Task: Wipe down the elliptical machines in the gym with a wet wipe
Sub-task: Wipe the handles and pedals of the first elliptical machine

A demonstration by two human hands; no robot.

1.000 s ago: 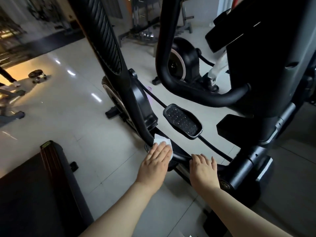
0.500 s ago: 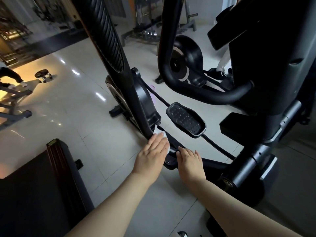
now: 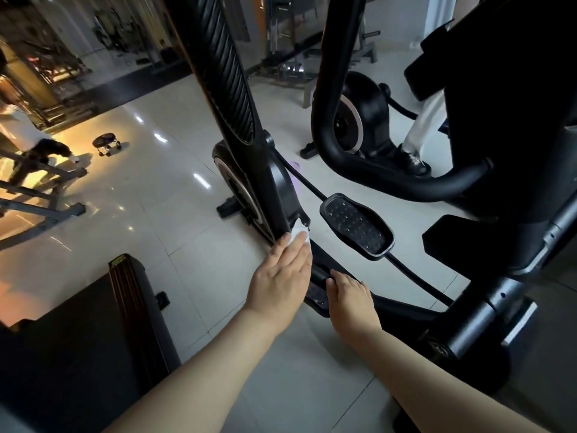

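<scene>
the studded foot pedal [image 3: 357, 226] of the black elliptical machine [image 3: 512, 157] serves as the marker here. just left of the pedal, the left hand [image 3: 282, 276] lies flat with its fingers straight and close together, pressing a white wet wipe [image 3: 299, 234] against the lower edge of the machine's round wheel housing [image 3: 274, 195]. only the top corner of the wipe shows past the fingertips; the rest is under the hand. below the pedal and a little left of it, the right hand [image 3: 351, 296] sits on the low bar [image 3: 406, 309], its fingers bent over the bar's far side so that it grips it; the thumb is hidden. the two hands are near each other but not touching, with a dark strip of the machine between them.

up and left of the pedal a ribbed black upright [image 3: 228, 73] rises out of the top of the view. above the pedal a thick curved tube [image 3: 368, 173] sweeps round. beyond that tube stands a second machine's wheel [image 3: 352, 120], and beside it someone's leg and dark shoe [image 3: 415, 151]. far left of the pedal a small stool [image 3: 107, 142] stands on the glossy pale tiled floor [image 3: 150, 214]. down and left of the pedal lies the dark end of a treadmill [image 3: 78, 339].
</scene>
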